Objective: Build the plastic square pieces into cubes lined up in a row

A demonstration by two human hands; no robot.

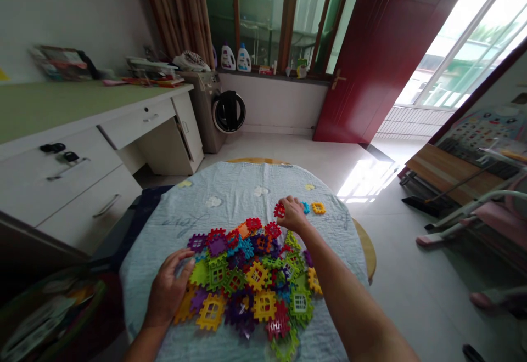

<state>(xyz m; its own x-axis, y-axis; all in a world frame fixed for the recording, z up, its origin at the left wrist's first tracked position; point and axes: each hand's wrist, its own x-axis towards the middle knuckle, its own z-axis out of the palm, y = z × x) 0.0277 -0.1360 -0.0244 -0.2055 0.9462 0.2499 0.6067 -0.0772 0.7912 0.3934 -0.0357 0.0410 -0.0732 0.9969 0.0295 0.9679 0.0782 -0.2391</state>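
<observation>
Colourful square interlocking plastic blocks lie heaped in the middle of the table, among them a yellow window block (211, 311), a green block (301, 303) and a purple block (217, 245). My left hand (168, 285) rests at the left side of the heap, thumb and fingers apart, holding nothing. Beyond the heap, my right hand (293, 214) has its fingers closed on a red block (279, 210). Just right of that hand are a blue block (306, 207), partly hidden, and a yellow square block (318, 208) lying flat on the cloth.
A pale blue cloth (234, 186) covers the round table. To the left stand a white desk with drawers (69, 170) and a basket (96, 301). A washing machine (208, 115) is at the back, a red door (370, 49) behind, and a pink chair (500, 216) at right.
</observation>
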